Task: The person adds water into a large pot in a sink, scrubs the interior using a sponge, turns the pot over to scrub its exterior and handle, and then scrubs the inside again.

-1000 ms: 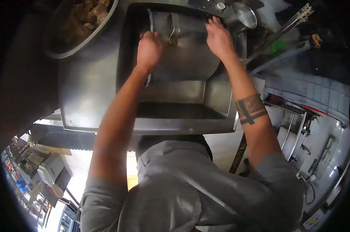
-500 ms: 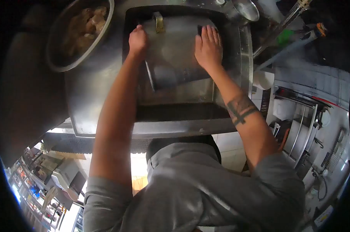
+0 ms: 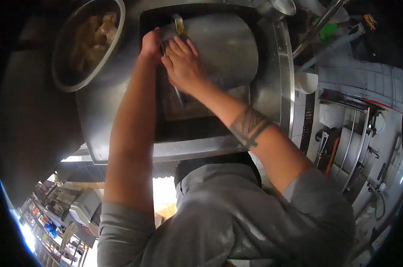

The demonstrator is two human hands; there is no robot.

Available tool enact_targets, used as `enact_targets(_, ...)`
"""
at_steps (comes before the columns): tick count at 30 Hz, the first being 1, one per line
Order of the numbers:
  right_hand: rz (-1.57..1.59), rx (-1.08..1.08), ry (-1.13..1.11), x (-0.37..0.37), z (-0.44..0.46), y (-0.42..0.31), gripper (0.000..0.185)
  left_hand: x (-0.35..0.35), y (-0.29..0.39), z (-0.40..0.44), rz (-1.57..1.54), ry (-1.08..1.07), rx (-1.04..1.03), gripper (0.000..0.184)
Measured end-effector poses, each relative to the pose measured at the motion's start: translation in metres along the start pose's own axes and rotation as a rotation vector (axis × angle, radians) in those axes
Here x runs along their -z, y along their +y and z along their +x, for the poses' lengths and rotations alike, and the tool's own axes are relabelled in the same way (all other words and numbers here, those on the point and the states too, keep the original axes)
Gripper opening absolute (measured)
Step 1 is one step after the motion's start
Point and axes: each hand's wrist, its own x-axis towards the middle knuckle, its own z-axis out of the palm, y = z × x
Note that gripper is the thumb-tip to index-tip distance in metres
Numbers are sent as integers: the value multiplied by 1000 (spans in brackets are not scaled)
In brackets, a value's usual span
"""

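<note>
A large grey metal piece (image 3: 223,49) with a rounded right side lies tilted in the sink (image 3: 201,137). A brass-coloured handle (image 3: 180,27) stands up near its far left corner. My left hand (image 3: 151,43) is closed around the left edge of this piece, its fingertips partly hidden. Close beside it, my right hand (image 3: 183,64) lies on the metal surface with fingers stretched out, just below the handle. Whether anything lies under the right palm is hidden.
Left of the sink, a metal bowl (image 3: 86,84) holds pale pieces that look like raw meat. A small metal pot (image 3: 282,6) and long-handled tools (image 3: 319,29) are at the far right. The metal counter's front edge (image 3: 188,150) runs before my body.
My right hand has slid left across the metal piece, from its right side to beside my left hand. The left hand keeps its hold on the left edge.
</note>
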Motion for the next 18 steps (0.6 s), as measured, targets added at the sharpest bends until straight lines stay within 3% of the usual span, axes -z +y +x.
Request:
enact_targets(3,119,50,83,1,-22,-12,46,14,-12,8,-167,-97,23,30)
enact_targets(5,7,50,-22,6,3,-1,45,13,-16,7,-231,-148,19,22)
enact_targets(11,77,11,-23,15,-33,-16,46,32,-31,43,-123,-2,-119,17)
enact_targets(14,25,58,-66,14,-23,-11,46,24,-24,22,69,90,-218,19)
enact_targets(15,26,60,-67,11,-10,-10,46,44,-33,60,547,118,-420,18)
enact_targets(17,62,24,-75,9,2,-13,45,55,-42,73,1031,142,-604,16)
enact_targets(18,60,24,-70,13,-15,-14,45,47,-34,65,521,123,-380,15)
